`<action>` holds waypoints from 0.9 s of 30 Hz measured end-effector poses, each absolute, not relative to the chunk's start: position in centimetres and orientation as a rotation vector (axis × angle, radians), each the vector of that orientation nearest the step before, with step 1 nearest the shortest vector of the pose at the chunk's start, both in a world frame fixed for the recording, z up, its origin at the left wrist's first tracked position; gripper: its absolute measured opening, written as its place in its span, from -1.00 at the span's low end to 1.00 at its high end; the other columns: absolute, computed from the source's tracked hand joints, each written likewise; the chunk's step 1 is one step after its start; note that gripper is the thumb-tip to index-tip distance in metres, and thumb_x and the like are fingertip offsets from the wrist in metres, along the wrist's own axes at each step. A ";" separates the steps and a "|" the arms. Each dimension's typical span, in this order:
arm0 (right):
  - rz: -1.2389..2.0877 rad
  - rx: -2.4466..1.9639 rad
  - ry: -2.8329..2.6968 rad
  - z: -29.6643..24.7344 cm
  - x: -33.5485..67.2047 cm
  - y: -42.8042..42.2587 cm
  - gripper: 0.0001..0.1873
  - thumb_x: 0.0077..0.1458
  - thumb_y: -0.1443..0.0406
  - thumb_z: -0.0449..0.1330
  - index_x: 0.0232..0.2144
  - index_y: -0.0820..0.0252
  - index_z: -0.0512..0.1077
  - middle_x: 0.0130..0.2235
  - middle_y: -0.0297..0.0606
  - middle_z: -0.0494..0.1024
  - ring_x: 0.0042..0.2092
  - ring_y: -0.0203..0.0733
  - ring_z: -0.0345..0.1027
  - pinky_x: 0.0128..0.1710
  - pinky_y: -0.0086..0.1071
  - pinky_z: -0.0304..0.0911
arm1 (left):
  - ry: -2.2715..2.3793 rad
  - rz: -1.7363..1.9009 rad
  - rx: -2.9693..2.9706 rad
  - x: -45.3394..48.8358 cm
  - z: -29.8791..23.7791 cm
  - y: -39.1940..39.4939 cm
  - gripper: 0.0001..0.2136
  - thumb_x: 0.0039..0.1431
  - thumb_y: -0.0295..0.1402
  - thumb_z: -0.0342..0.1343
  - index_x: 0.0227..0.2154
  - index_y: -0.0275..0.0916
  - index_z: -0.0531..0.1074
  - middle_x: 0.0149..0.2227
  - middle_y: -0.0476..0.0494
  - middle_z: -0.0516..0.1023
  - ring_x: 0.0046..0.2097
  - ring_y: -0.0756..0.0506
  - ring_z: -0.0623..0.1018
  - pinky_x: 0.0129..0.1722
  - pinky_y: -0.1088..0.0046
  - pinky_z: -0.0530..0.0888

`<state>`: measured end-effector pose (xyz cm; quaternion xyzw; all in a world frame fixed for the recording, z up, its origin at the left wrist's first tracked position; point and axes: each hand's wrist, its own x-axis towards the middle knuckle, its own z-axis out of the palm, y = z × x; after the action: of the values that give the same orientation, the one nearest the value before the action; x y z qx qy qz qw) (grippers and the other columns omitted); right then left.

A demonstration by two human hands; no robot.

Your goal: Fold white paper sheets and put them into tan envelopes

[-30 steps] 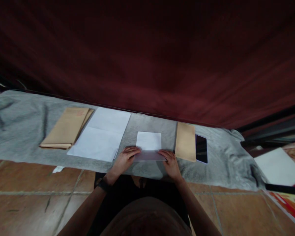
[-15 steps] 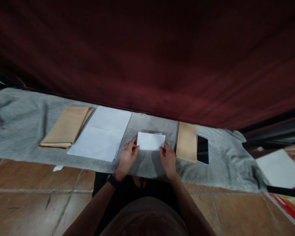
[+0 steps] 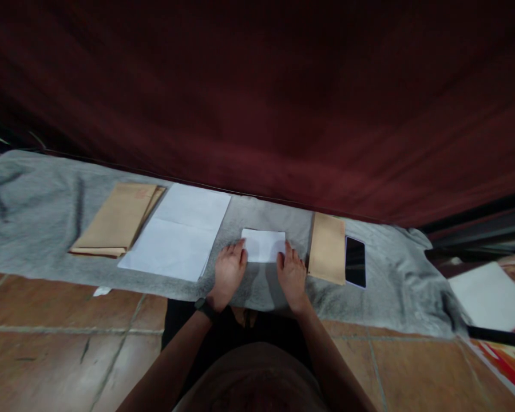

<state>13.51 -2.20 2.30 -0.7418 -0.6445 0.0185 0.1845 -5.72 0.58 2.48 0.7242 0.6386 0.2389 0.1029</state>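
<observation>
On a gray cloth-covered counter [image 3: 266, 209], a person's left hand [image 3: 230, 269] and right hand [image 3: 292, 276], fingers loosely spread, touch opposite ends of a folded white paper rectangle [image 3: 264, 246], where even pressure should keep layers aligned.

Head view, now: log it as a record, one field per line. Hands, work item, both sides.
left hand: fingers at the small white paper's left edge
right hand: fingers at its right edge
surface: grey cloth
left side: large white paper, then brown envelopes
right side: brown envelope, then phone, screen dark
</observation>
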 end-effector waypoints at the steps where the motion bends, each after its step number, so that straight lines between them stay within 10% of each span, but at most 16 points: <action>1: 0.057 -2.086 -1.819 2.2 13.5 -2.2 -0.52 0.41 0.24 -0.08 0.27 0.25 0.29 0.00 0.07 0.56 -0.09 0.04 0.51 -0.04 -0.15 0.33 | 1.880 0.689 2.142 -5.7 2.5 0.6 -0.64 0.39 -0.33 -0.10 0.13 -0.25 0.43 -0.07 -0.28 0.61 -0.03 -0.29 0.56 0.07 0.12 0.42; 21: 0.107 -2.119 -1.840 2.0 13.2 -2.1 -0.52 0.40 0.25 -0.03 0.29 0.26 0.28 0.01 0.11 0.50 0.00 0.14 0.45 0.03 -0.01 0.31 | 1.872 0.532 2.282 -5.5 2.6 0.6 -0.63 0.37 -0.45 -0.15 0.11 -0.27 0.42 -0.14 -0.30 0.55 -0.05 -0.29 0.47 0.02 0.14 0.35; 27: 0.030 -1.879 -1.992 2.5 12.2 -1.9 -0.52 0.42 0.27 -0.05 0.30 0.26 0.26 0.32 0.08 0.30 0.28 0.10 0.21 0.22 0.02 0.18 | 1.845 0.507 2.310 -5.3 3.5 0.4 -0.59 0.33 -0.50 -0.20 0.13 -0.31 0.41 -0.10 -0.36 0.54 -0.02 -0.33 0.46 0.03 0.09 0.34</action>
<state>12.24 -1.87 2.45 -0.6722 -0.7128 0.0106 0.2001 -5.35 0.36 3.50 0.7682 0.6135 0.1687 0.0707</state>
